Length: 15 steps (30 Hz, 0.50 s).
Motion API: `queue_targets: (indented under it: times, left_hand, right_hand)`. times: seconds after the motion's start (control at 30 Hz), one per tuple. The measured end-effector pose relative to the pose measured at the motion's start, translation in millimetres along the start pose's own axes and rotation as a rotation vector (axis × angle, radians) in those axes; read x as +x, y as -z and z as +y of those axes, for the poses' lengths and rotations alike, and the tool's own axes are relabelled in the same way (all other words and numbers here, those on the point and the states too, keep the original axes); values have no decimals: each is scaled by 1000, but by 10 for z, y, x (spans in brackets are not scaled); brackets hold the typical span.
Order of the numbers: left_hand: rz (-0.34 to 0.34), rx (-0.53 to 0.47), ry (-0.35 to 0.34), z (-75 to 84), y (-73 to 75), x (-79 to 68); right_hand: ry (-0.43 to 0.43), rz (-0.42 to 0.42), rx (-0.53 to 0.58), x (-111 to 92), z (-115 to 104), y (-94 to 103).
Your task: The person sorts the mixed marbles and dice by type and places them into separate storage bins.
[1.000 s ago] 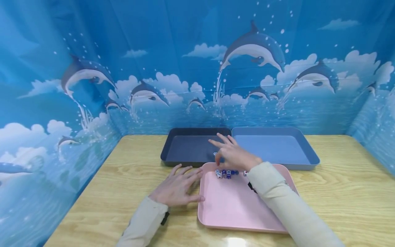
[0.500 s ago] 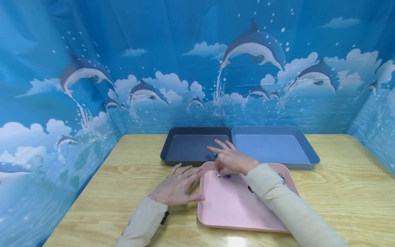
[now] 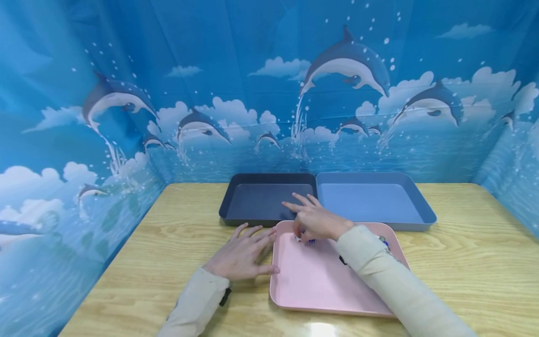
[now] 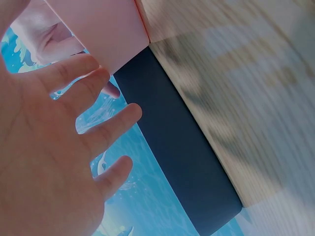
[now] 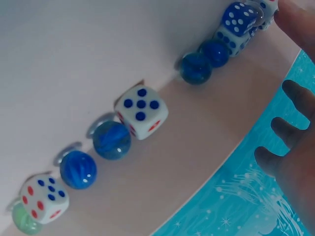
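The right hand (image 3: 320, 221) is over the far side of the pink tray (image 3: 320, 285), at about the tray's 11 o'clock. Its thumb and index finger curl down among the dice, while the other fingers spread outward toward 11 o'clock; the hand covers the spot, so I cannot tell whether it pinches a piece.

In the right wrist view, a fingertip comes in at about 1 o'clock, close beside a partly cut-off white die (image 5: 268, 14) and a blue die (image 5: 238, 18) with white dots. From there, the row runs down toward 8 o'clock: 2 blue marbles (image 5: 195, 68) side by side, then, past a gap, 1 larger-looking die (image 5: 141, 110) showing 5 blue dots, 2 more marbles (image 5: 78, 169), 1 die (image 5: 44, 198) with red and blue faces, and 1 green marble (image 5: 25, 223).

The left hand (image 3: 242, 257) lies at the pink tray's 9 o'clock, fingers straight and spread, holding nothing, with its thumb tip at the rim.

Beyond the pink tray, a black tray (image 3: 265, 196) sits at 11 o'clock and a blue tray (image 3: 370, 201) at 1 o'clock, side by side on the wooden table (image 3: 185, 220). A dolphin-print curtain (image 3: 252, 51) hangs at 12 o'clock.
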<state>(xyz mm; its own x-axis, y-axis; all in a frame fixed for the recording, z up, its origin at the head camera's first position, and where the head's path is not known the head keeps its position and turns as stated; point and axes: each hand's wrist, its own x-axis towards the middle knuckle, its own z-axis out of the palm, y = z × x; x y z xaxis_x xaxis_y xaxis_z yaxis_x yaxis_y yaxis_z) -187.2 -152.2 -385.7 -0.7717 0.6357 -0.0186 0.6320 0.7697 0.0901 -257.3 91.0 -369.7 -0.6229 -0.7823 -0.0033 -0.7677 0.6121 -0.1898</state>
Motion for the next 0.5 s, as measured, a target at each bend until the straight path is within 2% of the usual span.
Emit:
queue_targets:
  times: [0.27,0.5]
  left_hand:
    - [0,-7,-2,-2,1,4]
    - [1,-11,-5,-13,4,-1]
  right_hand:
    - [0,-13,55,11,-15,-4]
    - [-22,-37,26,48,-32,-55]
